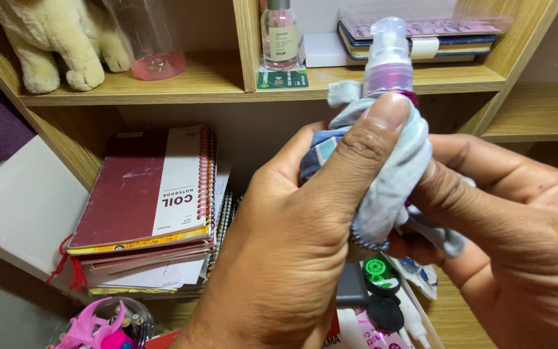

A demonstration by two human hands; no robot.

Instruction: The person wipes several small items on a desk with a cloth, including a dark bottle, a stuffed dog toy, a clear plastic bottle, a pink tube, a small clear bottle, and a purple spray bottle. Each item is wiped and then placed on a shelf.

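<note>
— What have you got in your hands, seen from the head camera?

— Your left hand (pixel 285 258) is wrapped round a pale cloth (pixel 389 174), thumb pressed flat up its front, and the cloth is bundled about a small spray bottle (pixel 389 61). Only the bottle's clear cap and purple neck stick out above the folds.

— And your right hand?

— Your right hand (pixel 511 239) comes in from the side, fingers curled closed on the lower part of the cloth and the bottle inside it — both hands are gripping the same bundle, held up in front of the wooden shelf (pixel 182 84).

— What sits around you?

— Just left of your left hand, a stack of spiral notebooks (pixel 146 207) lies in the lower compartment, a red-covered one on top. Above it, a plush toy (pixel 53 39) and a clear container with a pink base (pixel 153 45). A small pink bottle (pixel 279 35) stands in the next compartment, beside flat boxes (pixel 414 32). Below your hands — a pink plastic toy (pixel 95 326) and small clutter, too jumbled to name.
</note>
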